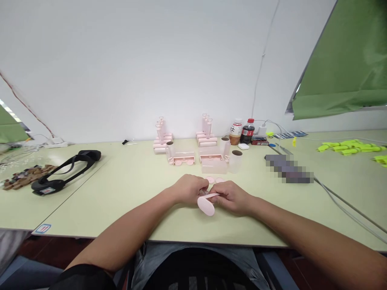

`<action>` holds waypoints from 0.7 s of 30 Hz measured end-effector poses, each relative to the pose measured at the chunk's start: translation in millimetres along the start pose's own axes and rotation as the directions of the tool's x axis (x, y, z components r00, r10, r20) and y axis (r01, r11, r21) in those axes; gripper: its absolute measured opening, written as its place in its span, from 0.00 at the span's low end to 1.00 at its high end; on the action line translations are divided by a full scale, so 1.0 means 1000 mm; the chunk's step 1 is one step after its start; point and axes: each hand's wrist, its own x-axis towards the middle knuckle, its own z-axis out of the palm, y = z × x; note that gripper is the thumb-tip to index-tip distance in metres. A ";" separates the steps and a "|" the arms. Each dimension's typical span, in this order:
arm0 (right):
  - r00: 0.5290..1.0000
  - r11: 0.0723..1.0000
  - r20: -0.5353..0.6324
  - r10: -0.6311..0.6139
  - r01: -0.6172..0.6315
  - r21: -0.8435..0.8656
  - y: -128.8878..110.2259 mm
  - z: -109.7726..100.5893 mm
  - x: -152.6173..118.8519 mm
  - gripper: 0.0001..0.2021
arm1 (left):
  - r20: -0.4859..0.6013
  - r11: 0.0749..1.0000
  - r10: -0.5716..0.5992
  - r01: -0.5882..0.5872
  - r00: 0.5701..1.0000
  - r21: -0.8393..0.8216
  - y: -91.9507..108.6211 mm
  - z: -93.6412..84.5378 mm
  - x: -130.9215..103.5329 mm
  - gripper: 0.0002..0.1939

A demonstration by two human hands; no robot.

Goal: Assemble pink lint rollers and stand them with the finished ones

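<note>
Near the front of the table my two hands meet, fingers closed. My right hand (232, 197) grips a pale pink plastic piece with a flat oval end (206, 206), which tilts toward me. The fingers of my left hand (190, 189) are closed around a small clear piece (204, 192), mostly hidden. Just behind the hands lie pink discs (211, 180). Beyond them stand a pink tray-like part (211, 157), a similar part on its left (183, 160) and a translucent box (214, 166). A frosted cylinder (236, 163) stands at their right.
Pink stands with upright tubes (207, 127) line the wall, beside a cola bottle (248, 132) and a tea-coloured drink bottle (235, 133). A black headset (66, 171) lies at left. A pixelated dark object (288, 169), cables and yellow-green pieces (347, 146) occupy the right side.
</note>
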 end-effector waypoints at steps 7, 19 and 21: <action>0.995 0.980 -0.061 -0.075 0.062 -0.189 -0.005 -0.010 -0.003 0.11 | -0.044 0.940 -0.243 0.224 0.969 -0.256 -0.027 -0.012 -0.004 0.10; 0.729 0.715 -0.458 0.509 -0.654 -0.248 0.028 -0.024 0.000 0.05 | 0.174 0.839 -0.532 0.544 0.829 -0.022 -0.072 -0.017 -0.014 0.16; 0.777 0.720 -0.464 0.425 -0.601 -0.346 0.030 -0.022 0.001 0.06 | 0.163 0.845 -0.523 0.534 0.837 -0.026 -0.074 -0.015 -0.014 0.16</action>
